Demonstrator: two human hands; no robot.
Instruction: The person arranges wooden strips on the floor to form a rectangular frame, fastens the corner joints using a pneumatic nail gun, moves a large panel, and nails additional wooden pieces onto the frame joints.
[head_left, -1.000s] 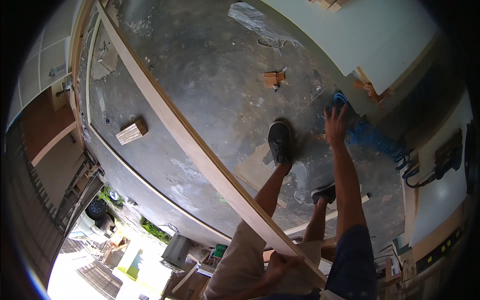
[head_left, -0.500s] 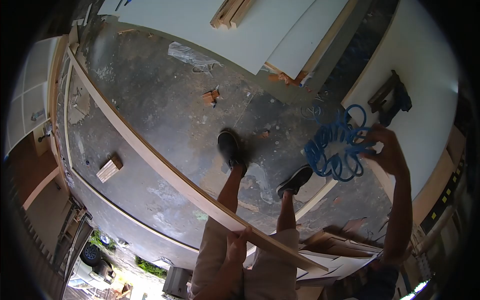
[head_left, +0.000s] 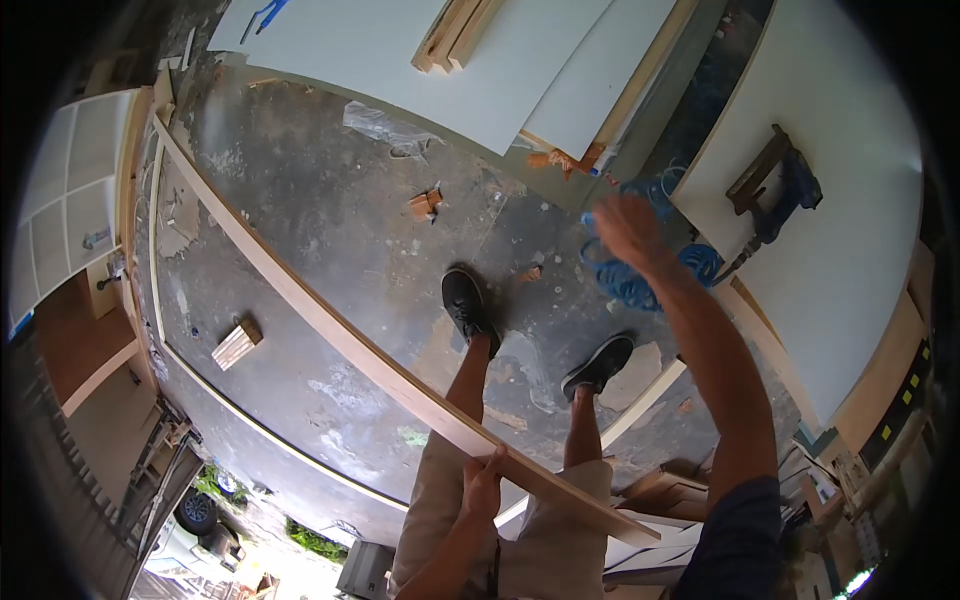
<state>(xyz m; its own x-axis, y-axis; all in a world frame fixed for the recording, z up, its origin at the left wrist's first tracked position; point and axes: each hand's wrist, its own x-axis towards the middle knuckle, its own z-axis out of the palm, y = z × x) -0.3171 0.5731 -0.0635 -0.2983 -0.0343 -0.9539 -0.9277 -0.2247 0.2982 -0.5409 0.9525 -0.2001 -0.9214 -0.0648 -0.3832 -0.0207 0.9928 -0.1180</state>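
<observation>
Moved since the earlier frame: right hand, from the side of the blue hose nearest the nail gun across to the loops farther off.

Item, long board: slanting over the person's legs, near end just past the thighs, far end away by the cabinet side; what bears that end I cannot make out from where I stand. Left hand: grip closed round the board close to its near end, thumb on top.

Item, blue hose: loose coils under and beside the right hand, above the floor or on it, hard to say which. Right grip: fingers turned away and blurred; whether they hold a loop, I cannot tell.

Item, nail gun: lying on a white panel, near its edge, a stem pointing toward the coils.

Outlying: dark shoe, brown scrap, wood block, plastic sheet.

Hazards, in my judgement: a hard pull on the hose could drag the gun off the panel, if joined; a slack loop could catch a foot; one hand alone on so long a board could let it swing.

Differences: coils more bunched, less fanned out; gun uncovered by the arm; board and left hand much as before.
</observation>
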